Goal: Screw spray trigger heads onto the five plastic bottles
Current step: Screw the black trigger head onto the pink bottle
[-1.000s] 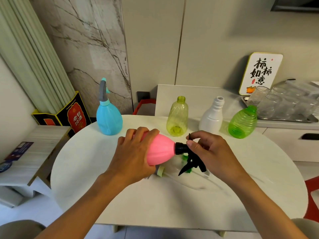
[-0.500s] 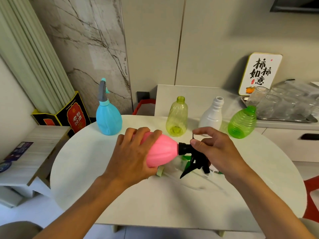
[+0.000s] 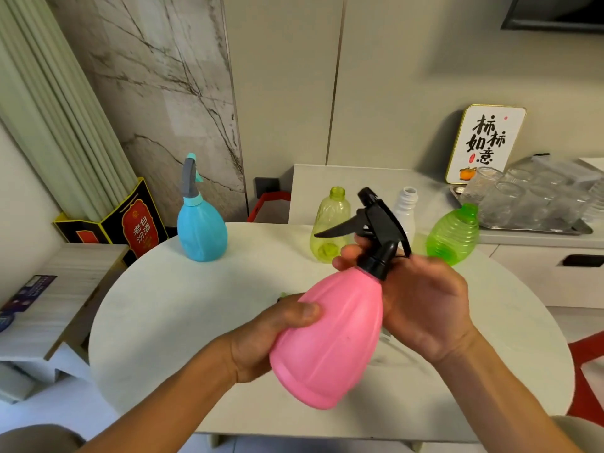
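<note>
Pink bottle held above the round table, long axis tilted up and to the right — black trigger head on its neck. Left hand wrapped round the lower body; right hand behind the neck, thumb and fingers curled about the collar, nearer for turning. Legible writing — "杯杯如意" on the white sign.
</note>
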The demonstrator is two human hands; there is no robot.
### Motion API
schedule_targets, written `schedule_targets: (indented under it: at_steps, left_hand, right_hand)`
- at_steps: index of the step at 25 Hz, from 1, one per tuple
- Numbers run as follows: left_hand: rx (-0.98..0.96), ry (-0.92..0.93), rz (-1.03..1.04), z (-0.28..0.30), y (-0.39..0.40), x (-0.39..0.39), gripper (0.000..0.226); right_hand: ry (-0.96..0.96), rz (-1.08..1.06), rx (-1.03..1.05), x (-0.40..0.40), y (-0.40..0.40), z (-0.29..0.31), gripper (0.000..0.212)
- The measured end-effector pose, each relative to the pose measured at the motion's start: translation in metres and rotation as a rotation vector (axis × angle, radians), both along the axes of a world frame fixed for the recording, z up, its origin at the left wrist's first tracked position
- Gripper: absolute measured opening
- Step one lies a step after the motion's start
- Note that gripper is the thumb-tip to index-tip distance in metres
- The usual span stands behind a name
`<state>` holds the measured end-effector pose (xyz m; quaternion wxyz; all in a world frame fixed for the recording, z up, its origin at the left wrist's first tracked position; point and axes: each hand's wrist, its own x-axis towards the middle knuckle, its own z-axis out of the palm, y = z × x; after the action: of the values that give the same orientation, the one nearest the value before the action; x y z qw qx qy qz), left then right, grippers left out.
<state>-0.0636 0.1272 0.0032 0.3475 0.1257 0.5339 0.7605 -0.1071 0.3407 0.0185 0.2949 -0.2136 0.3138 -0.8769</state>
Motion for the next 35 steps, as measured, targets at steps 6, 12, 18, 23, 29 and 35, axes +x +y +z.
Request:
schedule_targets:
  at_steps: [6, 12, 18, 23, 29, 35]
  left_hand:
    - [-0.044, 0.087, 0.177, 0.000, 0.002, 0.002, 0.066]
    - [-0.189, 0.265, 0.215, 0.003, 0.007, 0.003, 0.065]
    - [-0.082, 0.149, 0.179, 0.002, 0.008, 0.002, 0.064]
    - [0.112, -0.015, 0.005, -0.001, 0.006, 0.010, 0.083]
    - [-0.214, 0.263, 0.371, 0.003, 0.018, 0.007, 0.070]
    - [-0.302, 0.414, 0.423, 0.003, 0.024, 0.010, 0.068]
  right_hand:
    - [0.158, -0.261, 0.216, 0.003, -0.010, 0.002, 0.034]
    - [0.143, -0.336, 0.241, 0.001, -0.009, 0.006, 0.033]
    - [0.101, -0.288, 0.239, 0.001, -0.010, 0.006, 0.038]
    - [0.094, -0.189, 0.097, 0.006, -0.017, 0.010, 0.030]
    - [0.071, -0.446, 0.306, 0.001, -0.012, 0.006, 0.027]
    - [0.158, -0.549, 0.382, 0.001, -0.013, 0.008, 0.017]
